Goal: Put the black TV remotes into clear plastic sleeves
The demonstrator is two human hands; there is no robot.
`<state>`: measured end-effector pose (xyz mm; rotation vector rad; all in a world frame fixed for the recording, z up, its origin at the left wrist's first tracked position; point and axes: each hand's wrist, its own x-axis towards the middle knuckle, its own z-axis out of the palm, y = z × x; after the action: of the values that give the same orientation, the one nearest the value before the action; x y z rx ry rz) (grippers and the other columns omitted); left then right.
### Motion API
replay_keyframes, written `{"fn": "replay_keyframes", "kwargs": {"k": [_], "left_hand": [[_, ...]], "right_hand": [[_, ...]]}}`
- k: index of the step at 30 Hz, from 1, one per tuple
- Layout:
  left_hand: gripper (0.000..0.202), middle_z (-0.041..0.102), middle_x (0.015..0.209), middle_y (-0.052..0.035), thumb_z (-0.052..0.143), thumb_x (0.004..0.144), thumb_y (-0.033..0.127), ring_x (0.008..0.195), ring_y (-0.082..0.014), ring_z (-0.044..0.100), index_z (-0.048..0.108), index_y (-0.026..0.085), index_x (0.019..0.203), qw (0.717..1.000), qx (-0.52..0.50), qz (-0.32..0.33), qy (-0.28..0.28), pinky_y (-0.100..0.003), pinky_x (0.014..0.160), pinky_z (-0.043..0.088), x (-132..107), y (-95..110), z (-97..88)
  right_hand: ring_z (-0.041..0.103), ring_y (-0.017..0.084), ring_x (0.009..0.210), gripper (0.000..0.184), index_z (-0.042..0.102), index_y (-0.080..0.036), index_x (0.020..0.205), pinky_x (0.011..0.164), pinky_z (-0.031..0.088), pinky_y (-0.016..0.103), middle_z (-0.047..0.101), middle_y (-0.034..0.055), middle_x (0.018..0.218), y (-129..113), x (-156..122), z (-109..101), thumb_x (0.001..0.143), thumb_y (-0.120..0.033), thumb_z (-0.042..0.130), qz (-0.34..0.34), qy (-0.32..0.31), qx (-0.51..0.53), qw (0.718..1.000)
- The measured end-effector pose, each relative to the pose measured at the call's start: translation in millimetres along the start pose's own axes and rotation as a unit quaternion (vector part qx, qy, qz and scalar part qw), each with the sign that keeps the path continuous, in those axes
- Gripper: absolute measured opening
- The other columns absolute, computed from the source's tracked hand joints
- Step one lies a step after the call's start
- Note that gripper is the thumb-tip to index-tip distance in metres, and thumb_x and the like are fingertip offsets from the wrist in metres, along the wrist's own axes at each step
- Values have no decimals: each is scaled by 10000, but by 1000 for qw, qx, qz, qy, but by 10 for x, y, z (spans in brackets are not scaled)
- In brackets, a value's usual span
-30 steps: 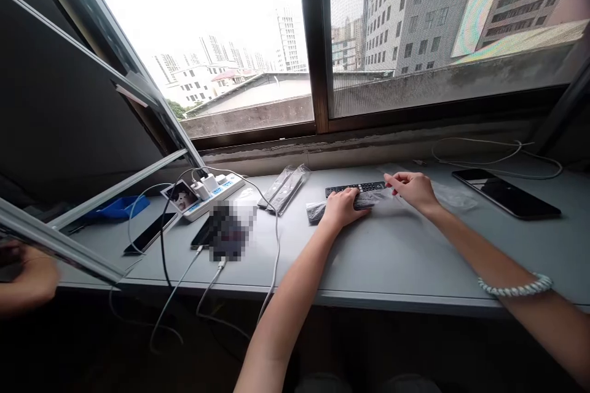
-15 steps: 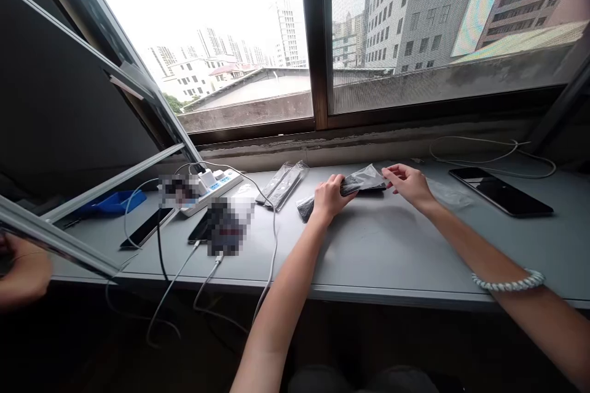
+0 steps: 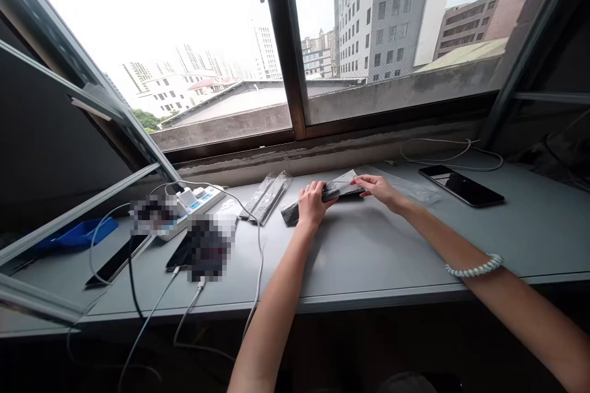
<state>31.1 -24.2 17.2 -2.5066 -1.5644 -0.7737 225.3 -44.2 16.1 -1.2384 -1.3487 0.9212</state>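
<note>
My left hand [image 3: 311,205] is wrapped over a long, flat dark item in a clear plastic sleeve [image 3: 340,185], pressing it near the table. The dark end of the package sticks out to the left of my fingers. At its other end, my right hand [image 3: 375,189] pinches the loose clear plastic between thumb and forefinger. A dark piece shows beneath the sleeve there, partly hidden by the hand. Just left of my left hand lie flat dark packs in clear plastic [image 3: 271,197], side by side. Crumpled clear film [image 3: 415,191] rests right of my right hand.
A large black phone [image 3: 461,185] lies at the right, a pale cable [image 3: 454,165] behind it. Leftward are a white power strip [image 3: 209,202], a dark phone [image 3: 179,251] on a cable, another dark phone [image 3: 117,262], and a blue tray [image 3: 87,233]. Cables hang over the table edge.
The view has swung and tilted, so the tabletop things sit further left. My right hand has come closer to my left, its fingertips now on the sleeve's end. My left hand keeps its hold.
</note>
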Motion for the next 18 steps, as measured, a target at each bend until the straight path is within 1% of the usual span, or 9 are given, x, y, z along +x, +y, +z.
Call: {"fn": "replay_keyframes", "kwargs": {"k": [3, 6, 8, 9, 11, 13, 15, 18], "left_hand": [[357, 602, 1050, -16, 545, 825, 492, 990, -195, 542, 515, 262, 1096, 1000, -3, 8, 5, -289, 858, 360, 4, 8, -12], [357, 601, 1059, -14, 537, 834, 486, 997, -192, 540, 508, 270, 1116, 1000, -7, 23, 13, -289, 866, 358, 3, 17, -15], [365, 599, 1067, -14, 552, 825, 483, 999, -192, 541, 509, 270, 1119, 999, -10, 31, 16, -293, 873, 358, -3, 27, -15], [370, 599, 1067, -15, 563, 819, 481, 997, -194, 543, 511, 269, 1118, 999, -13, 34, 16, -296, 875, 359, -7, 34, -15], [378, 600, 1061, -15, 579, 808, 478, 992, -196, 546, 514, 267, 1114, 999, -19, 42, 13, -301, 878, 363, -17, 52, -13], [379, 601, 1059, -15, 580, 808, 478, 993, -197, 547, 516, 265, 1114, 998, -21, 55, 9, -304, 885, 365, -28, 72, -8], [387, 603, 1059, -16, 576, 808, 485, 991, -196, 548, 516, 262, 1119, 997, -23, 69, 6, -300, 888, 369, -34, 89, 3], [404, 607, 1041, -18, 582, 796, 501, 968, -198, 556, 529, 254, 1111, 996, -29, 80, 7, -301, 875, 380, -41, 106, 23]], "right_hand": [[583, 233, 1008, 393, 693, -187, 693, 677, 515, 278, 687, 88, 976, -11, 32, -31, 783, -517, 500, 39, -5, 65, 997], [624, 215, 881, 324, 699, -186, 665, 643, 496, 273, 702, 83, 879, -13, 37, -48, 748, -460, 547, 68, -29, 72, 995], [626, 199, 831, 256, 724, -189, 743, 628, 476, 260, 704, 67, 866, -13, 23, -40, 698, -415, 610, 55, -45, 52, 996], [623, 193, 821, 257, 733, -193, 801, 629, 468, 255, 705, 59, 870, -14, 14, -31, 671, -395, 641, 42, -52, 43, 997], [617, 186, 815, 335, 732, -200, 907, 649, 462, 255, 707, 48, 884, -15, -2, -12, 629, -381, 688, 15, -67, 39, 997], [614, 183, 785, 392, 730, -191, 933, 664, 460, 265, 709, 47, 865, -14, -8, 3, 606, -406, 712, -3, -83, 38, 996], [603, 171, 724, 408, 738, -172, 895, 649, 453, 266, 705, 45, 803, -9, -2, 6, 610, -462, 706, -11, -90, 33, 995], [537, 129, 589, 446, 746, -155, 832, 554, 412, 244, 662, 19, 650, 7, 17, -4, 627, -543, 668, -5, -86, -3, 996]]}}
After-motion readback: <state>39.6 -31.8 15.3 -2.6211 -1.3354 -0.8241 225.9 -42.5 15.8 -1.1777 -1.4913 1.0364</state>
